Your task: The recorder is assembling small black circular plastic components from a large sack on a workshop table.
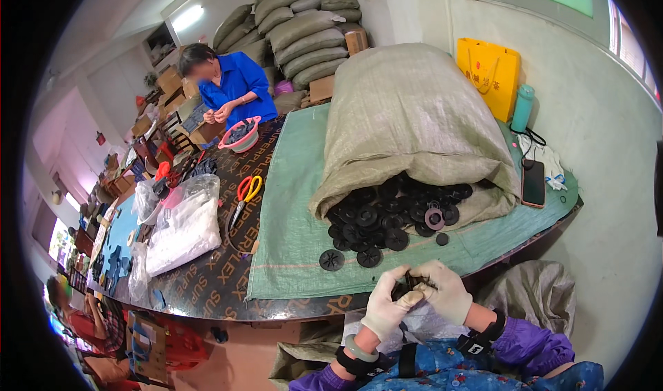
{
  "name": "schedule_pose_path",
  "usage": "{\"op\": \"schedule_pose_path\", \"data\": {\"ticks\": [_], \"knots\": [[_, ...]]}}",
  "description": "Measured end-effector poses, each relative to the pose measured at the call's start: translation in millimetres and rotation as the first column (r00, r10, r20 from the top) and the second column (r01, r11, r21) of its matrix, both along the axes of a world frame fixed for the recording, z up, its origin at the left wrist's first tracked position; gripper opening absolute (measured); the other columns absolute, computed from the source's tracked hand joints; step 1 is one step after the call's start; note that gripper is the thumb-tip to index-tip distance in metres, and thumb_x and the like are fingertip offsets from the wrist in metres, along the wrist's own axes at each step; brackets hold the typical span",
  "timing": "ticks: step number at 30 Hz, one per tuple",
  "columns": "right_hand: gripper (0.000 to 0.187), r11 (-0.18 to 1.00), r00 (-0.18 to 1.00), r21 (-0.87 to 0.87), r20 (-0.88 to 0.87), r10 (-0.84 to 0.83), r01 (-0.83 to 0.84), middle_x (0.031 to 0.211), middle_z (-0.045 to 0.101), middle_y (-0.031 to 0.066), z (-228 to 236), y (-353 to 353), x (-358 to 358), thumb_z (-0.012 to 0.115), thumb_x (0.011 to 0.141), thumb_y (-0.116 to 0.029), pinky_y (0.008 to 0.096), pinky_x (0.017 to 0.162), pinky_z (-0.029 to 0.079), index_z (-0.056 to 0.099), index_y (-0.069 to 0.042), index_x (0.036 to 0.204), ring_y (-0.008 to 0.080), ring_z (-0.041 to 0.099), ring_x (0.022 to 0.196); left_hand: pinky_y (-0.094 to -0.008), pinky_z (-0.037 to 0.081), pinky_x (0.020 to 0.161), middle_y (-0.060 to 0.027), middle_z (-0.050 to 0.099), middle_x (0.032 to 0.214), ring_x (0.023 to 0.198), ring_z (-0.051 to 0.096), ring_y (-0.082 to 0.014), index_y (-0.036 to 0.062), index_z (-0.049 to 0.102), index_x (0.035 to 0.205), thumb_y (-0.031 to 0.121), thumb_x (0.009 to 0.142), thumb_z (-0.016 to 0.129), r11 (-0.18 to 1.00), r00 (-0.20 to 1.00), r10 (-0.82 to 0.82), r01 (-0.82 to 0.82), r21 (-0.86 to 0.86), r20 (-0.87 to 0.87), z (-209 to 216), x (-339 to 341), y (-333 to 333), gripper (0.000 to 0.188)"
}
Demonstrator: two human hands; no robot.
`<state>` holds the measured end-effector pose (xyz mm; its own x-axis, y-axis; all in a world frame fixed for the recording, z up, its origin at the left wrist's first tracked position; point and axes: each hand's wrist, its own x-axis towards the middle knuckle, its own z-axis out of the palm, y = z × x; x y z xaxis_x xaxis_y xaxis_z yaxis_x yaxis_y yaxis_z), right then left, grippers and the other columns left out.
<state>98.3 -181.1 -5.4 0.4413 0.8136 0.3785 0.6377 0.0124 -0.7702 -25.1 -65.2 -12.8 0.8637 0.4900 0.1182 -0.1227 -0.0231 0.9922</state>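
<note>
My left hand (pixel 387 308) and my right hand (pixel 445 293), both in white gloves, meet just off the table's near edge. Between them they grip a small black part (pixel 402 289), mostly covered by the gloved fingers; it resembles the round black pieces in front of me. Those black plastic discs (pixel 369 218) spill in a heap from the mouth of a big woven sack (pixel 414 108). A few discs lie loose at the heap's near side, and one purplish ring-shaped piece (pixel 434 218) rests on top.
A green woven sheet (pixel 290 239) covers the table's right part. Scissors (pixel 244 196) with yellow and red handles, a white plastic package (pixel 185 229) and a pink basin (pixel 242 137) lie leftward. A phone (pixel 532 184) sits at right. A co-worker in blue (pixel 242 84) works across the table.
</note>
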Motion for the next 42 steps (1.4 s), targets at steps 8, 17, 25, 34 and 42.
{"op": "schedule_pose_path", "data": {"ticks": [8, 17, 25, 34, 42], "knots": [[0.024, 0.995, 0.787, -0.058, -0.616, 0.033, -0.087, 0.109, 0.061, 0.0090, 7.8, -2.9, -1.3, 0.057, 0.090, -0.012, 0.0269, 0.080, 0.050, 0.054, 0.001, 0.110, 0.0120, 0.061, 0.094, -0.0314, 0.049, 0.079, -0.0123, 0.056, 0.107, 0.093, 0.057, -0.0245, 0.0024, 0.049, 0.123, 0.027, 0.081, 0.073, 0.895, 0.995, 0.102, -0.102, 0.434, 0.023, 6.2, 1.8, -0.7, 0.055], [0.030, 0.997, 0.975, 0.068, 0.223, 0.017, -0.033, 0.099, 0.059, 0.0130, 14.4, -4.3, -7.4, 0.064, 0.082, -0.014, 0.0362, 0.074, 0.050, 0.058, -0.010, 0.111, 0.0314, 0.057, 0.091, -0.0243, 0.045, 0.064, -0.0078, 0.059, 0.093, 0.071, 0.054, -0.0093, 0.0016, 0.047, 0.126, 0.028, 0.087, 0.068, 0.848, 0.985, -0.165, 0.165, -0.503, 0.045, 19.5, -4.1, 4.2, 0.052], [0.028, 0.987, 0.718, -0.093, -0.696, 0.029, -0.129, 0.104, 0.061, 0.0092, 4.0, -6.7, -0.3, 0.058, 0.087, -0.014, 0.0298, 0.080, 0.048, 0.057, -0.005, 0.114, 0.0193, 0.059, 0.093, -0.0241, 0.047, 0.065, -0.0067, 0.060, 0.092, 0.073, 0.057, -0.0114, 0.0034, 0.044, 0.128, 0.031, 0.089, 0.065, 0.544, 0.975, 0.145, -0.218, 0.810, 0.165, -1.8, 5.0, -0.1, 0.053], [0.028, 0.991, 0.932, -0.102, -0.360, 0.040, -0.082, 0.101, 0.064, 0.0103, 12.0, -7.8, -2.3, 0.060, 0.086, -0.014, 0.0297, 0.077, 0.050, 0.058, -0.001, 0.111, 0.0183, 0.060, 0.093, -0.0323, 0.050, 0.071, -0.0128, 0.057, 0.103, 0.083, 0.059, -0.0246, 0.0023, 0.046, 0.125, 0.034, 0.083, 0.070, 0.930, 0.998, 0.038, -0.018, 0.367, -0.047, 1.9, -0.2, -0.5, 0.058], [0.026, 0.982, 0.701, -0.108, -0.713, 0.032, -0.155, 0.101, 0.062, 0.0081, 11.6, -11.6, 3.9, 0.059, 0.088, -0.013, 0.0267, 0.078, 0.049, 0.057, 0.001, 0.111, 0.0146, 0.060, 0.090, -0.0350, 0.050, 0.074, -0.0153, 0.056, 0.108, 0.088, 0.060, -0.0287, 0.0017, 0.048, 0.124, 0.035, 0.081, 0.071, 0.702, 0.986, 0.101, -0.163, 0.694, 0.131, -5.3, 4.0, -3.4, 0.059]]}}
